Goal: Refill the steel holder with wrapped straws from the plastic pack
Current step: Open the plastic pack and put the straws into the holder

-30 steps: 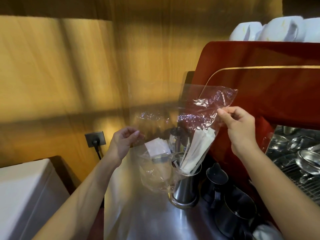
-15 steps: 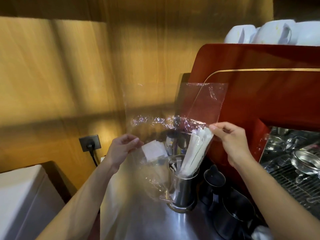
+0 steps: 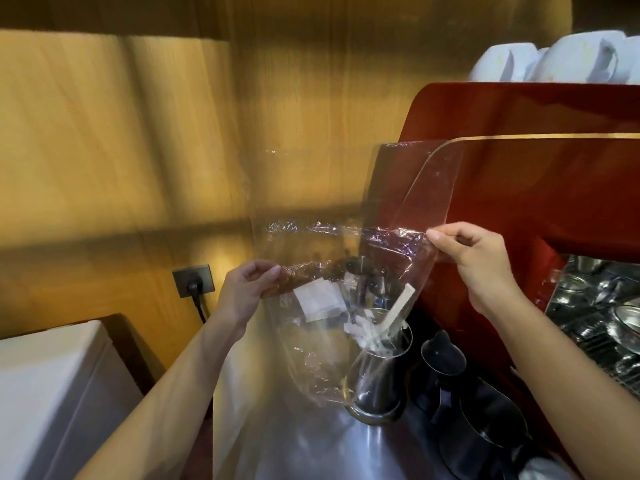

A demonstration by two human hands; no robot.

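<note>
A clear plastic pack [image 3: 332, 237] hangs upside down over the steel holder [image 3: 379, 379], its mouth draped around the holder's rim. My left hand [image 3: 247, 289] pinches the pack's left side and my right hand [image 3: 474, 261] pinches its right side, higher up. White wrapped straws [image 3: 363, 332] sit bunched inside the holder, and one wrapped straw [image 3: 398, 308] leans out to the upper right inside the pack. A white paper label [image 3: 317, 299] shows through the plastic beside my left hand.
Dark steel milk jugs [image 3: 446, 365] stand right of the holder on the steel counter [image 3: 294, 448]. A red espresso machine [image 3: 519, 161] with white cups [image 3: 554, 60] on top fills the right. A wall socket [image 3: 194, 280] and a white appliance [image 3: 52, 393] are to the left.
The bundle of straws slid out of the pack down into the holder; only one still leans up. The pack is now stretched flatter and nearly empty, with my right hand a little lower.
</note>
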